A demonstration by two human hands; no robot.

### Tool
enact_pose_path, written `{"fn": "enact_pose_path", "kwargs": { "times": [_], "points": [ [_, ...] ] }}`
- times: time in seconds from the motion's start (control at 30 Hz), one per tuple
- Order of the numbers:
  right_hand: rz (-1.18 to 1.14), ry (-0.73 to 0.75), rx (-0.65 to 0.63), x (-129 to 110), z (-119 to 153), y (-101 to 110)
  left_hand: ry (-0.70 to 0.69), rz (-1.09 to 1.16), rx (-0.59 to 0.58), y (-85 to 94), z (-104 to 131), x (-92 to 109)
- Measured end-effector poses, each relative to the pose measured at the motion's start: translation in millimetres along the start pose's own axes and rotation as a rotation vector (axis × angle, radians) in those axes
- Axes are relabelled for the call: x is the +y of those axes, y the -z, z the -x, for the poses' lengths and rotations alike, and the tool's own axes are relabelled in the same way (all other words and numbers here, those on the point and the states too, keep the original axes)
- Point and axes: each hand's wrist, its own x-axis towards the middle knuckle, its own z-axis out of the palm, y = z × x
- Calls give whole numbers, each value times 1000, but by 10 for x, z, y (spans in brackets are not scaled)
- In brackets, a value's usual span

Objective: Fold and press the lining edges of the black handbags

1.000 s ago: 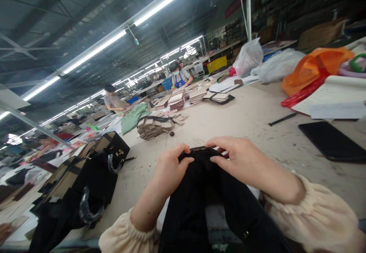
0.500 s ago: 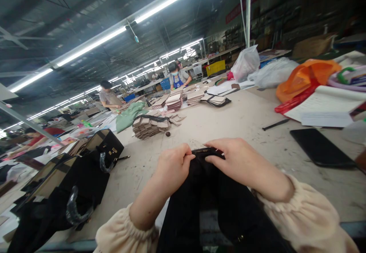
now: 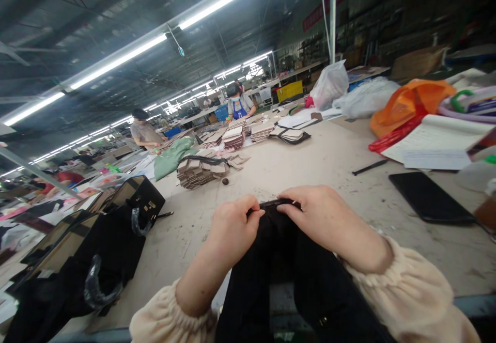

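Black cloth (image 3: 248, 286), matte, falling in two broad panels with a gap between, at the table's (image 3: 294, 167) near edge; small gold fitting (image 3: 323, 322) low on the right panel; left hand (image 3: 234, 229) pinches the top edge, fingers curled to thumb; right hand (image 3: 327, 216) clasps it just beside, thumb below, fingers above.

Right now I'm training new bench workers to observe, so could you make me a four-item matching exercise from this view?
Things
1. black fabric piece
2. smartphone
3. handbags
4. cloth

Places and states
A. green, in a loose heap
B. pinched by the left hand and right hand
C. at the left, their handles wrapped in clear plastic
D. flat on the table, right of the right hand

Pairs: 1-B, 2-D, 3-C, 4-A
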Motion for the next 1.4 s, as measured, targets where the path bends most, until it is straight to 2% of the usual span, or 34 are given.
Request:
{"fn": "enact_pose_path", "kwargs": {
  "times": [0.13, 0.23, 0.6, 1.0, 1.4],
  "points": [
    [-13, 8, -20, -19, 0, -11, -83, 232, 75, -29, 5, -36],
    [3, 3, -14, -23, 2, -27, -147, 294, 102, -48, -7, -47],
    [-35, 4, -11, -28, 14, -32, -204, 204, 128, -48, -45, -55],
    [-69, 16, -23, -47, 4, -11, -240, 91, 89, -11, -53, -84],
    [-74, 10, -13, -53, 4, -16, -176, 158, 55, 44, -33, -93]
  ]
}}
